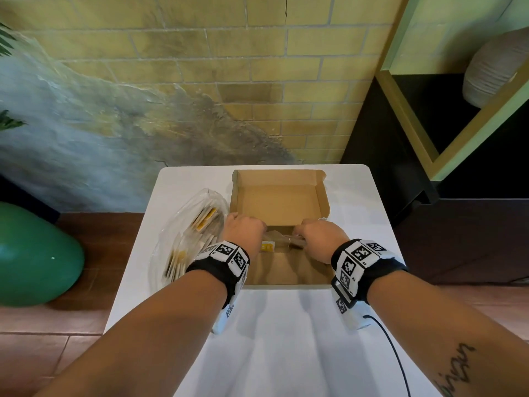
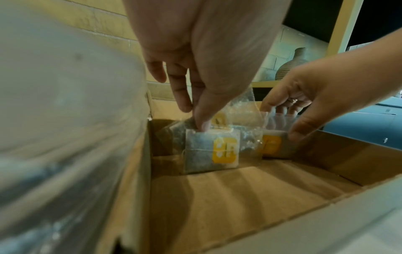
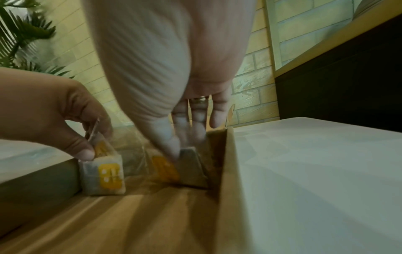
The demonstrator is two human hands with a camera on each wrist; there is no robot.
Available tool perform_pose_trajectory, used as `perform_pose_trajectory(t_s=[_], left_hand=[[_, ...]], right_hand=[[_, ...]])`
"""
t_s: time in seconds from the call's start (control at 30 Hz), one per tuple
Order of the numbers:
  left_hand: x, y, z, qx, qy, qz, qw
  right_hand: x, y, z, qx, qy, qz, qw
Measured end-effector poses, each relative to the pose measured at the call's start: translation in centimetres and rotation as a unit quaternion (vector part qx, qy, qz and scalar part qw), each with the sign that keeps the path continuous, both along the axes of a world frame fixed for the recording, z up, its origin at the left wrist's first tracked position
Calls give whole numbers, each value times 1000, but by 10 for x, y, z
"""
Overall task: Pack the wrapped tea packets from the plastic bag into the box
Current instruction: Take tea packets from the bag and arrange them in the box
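An open brown cardboard box [image 1: 289, 270] lies on the white table [image 1: 286, 339], its lid [image 1: 279, 202] folded back toward the wall. My left hand [image 1: 243, 228] reaches into the box's far left part and pinches the top of a clear-wrapped tea packet [image 2: 212, 151] with a yellow label, which stands upright on the box floor [image 2: 239, 197]. My right hand [image 1: 316, 232] pinches a second wrapped packet [image 2: 272, 146] beside the right wall [image 3: 226, 171]. More packets stand between them. The clear plastic bag [image 1: 189, 233] with several packets lies left of the box.
A painted brick wall rises behind the table. A big green rounded object [image 1: 34, 253] sits on the floor at left. A dark cabinet [image 1: 458, 224] stands at right, with a ribbed vase [image 1: 495, 67] on the shelf above. A black cable [image 1: 392, 348] trails from my right wrist.
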State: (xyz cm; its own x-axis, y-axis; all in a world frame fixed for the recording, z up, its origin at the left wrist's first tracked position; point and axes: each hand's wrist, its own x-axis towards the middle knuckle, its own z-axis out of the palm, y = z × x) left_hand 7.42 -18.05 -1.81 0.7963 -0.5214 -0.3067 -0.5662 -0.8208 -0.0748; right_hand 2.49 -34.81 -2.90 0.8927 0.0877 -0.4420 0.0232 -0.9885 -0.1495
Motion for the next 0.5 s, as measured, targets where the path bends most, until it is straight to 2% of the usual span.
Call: perform_pose_trajectory(t_s=[0.1, 0.23, 0.5], left_hand=[[0, -1, 5, 9, 1, -18, 1000], [0, -2, 12, 6, 6, -24, 1000], [4, -2, 11, 30, 16, 4, 999]], right_hand=[[2, -1, 1, -38, -37, 10, 999], [7, -5, 4, -41, -76, -5, 996], [5, -10, 3, -32, -91, -23, 995]])
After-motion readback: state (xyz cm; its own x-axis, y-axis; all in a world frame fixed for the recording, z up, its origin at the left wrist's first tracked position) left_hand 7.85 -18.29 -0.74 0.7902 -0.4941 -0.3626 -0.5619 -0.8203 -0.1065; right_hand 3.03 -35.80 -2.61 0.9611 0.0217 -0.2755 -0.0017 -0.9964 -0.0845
